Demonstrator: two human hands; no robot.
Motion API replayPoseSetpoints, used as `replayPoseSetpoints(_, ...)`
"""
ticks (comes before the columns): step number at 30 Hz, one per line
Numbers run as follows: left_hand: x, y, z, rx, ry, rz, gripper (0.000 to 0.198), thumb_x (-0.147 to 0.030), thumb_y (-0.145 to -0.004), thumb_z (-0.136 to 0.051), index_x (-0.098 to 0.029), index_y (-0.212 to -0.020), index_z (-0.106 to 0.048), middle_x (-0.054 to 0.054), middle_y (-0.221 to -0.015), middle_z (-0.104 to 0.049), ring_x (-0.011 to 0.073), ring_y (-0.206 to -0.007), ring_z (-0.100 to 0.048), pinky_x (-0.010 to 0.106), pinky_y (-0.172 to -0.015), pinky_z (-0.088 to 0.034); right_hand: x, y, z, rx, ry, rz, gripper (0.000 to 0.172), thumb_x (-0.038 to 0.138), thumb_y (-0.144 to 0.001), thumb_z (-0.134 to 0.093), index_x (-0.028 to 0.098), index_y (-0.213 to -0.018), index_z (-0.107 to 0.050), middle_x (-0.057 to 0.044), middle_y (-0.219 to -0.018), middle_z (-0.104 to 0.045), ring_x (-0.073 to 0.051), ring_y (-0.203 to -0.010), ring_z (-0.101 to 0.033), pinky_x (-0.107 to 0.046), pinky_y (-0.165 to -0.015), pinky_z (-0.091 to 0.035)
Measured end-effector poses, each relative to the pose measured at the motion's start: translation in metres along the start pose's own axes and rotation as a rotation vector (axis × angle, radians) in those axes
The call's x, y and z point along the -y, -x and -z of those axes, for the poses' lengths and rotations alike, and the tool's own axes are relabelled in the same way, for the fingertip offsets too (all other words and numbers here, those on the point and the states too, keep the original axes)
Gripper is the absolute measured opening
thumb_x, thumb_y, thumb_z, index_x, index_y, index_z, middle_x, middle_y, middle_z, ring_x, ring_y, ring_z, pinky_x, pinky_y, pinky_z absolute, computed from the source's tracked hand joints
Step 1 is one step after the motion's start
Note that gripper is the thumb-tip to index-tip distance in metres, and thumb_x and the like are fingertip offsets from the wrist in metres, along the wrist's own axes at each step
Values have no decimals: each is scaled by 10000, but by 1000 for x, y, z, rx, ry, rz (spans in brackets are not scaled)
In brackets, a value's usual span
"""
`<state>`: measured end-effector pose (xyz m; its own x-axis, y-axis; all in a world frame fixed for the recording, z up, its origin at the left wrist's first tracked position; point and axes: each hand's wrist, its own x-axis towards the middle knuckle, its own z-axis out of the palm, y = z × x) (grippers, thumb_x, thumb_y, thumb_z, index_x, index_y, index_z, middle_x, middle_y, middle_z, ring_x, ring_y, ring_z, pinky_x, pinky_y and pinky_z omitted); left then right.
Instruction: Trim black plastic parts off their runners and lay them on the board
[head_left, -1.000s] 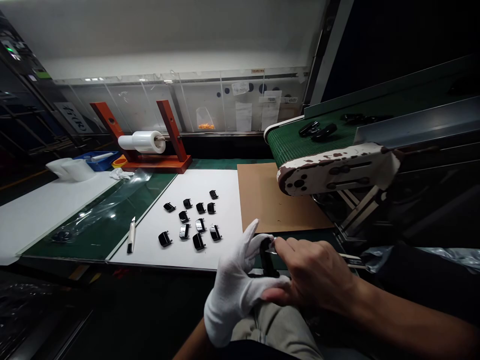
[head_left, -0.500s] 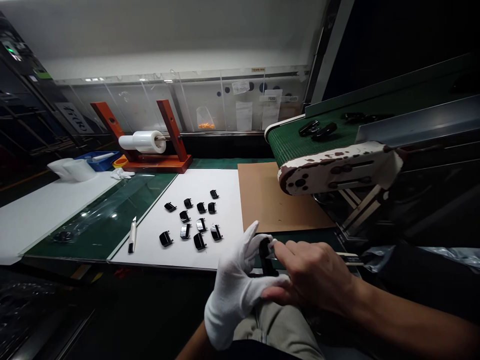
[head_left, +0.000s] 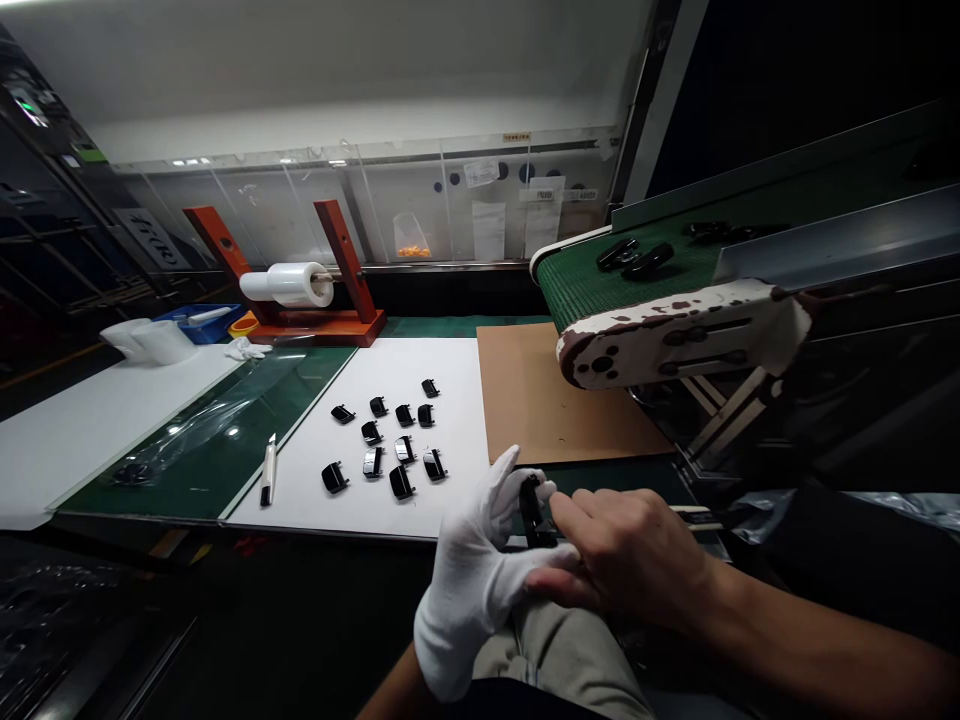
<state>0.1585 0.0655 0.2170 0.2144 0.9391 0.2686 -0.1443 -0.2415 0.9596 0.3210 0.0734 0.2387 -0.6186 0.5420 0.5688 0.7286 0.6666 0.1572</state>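
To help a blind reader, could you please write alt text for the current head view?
A gloved left hand holds a black part, the bare right hand close by. Black pieces lie on a white sheet, with a conveyor at right.

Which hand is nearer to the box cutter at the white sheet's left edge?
Left. The gloved left hand is right of the box cutter, not touching it; the bare right hand is farther right, beyond the left one.
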Motion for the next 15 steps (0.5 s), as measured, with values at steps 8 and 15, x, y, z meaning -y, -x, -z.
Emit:
replayPoseSetpoints(8, 22, 8, -7, -46, 371, -54, 862, -244, -642, -871, -286, -1383, -432, 75, -1265, -607, 280, -1204, -573, 347, -1030, -485, 12, -2, 5, -209, -211, -184, 645, 726, -868, -273, 171, -662, -530, 9, -498, -491, -134, -412, -475, -289, -430, -317)
replayPoseSetpoints(15, 18, 16, -4, -54, 347, -74, 818, -282, -667, -856, -315, -1375, -448, 72, -1263, -608, 268, -1183, -593, 344, -1033, -474, 15, 22, 19, -152, -739, -720, 572, 558, -964, -194, 216, -787, -616, 4, -585, -529, -136, -491, -476, -261, -459, -348)
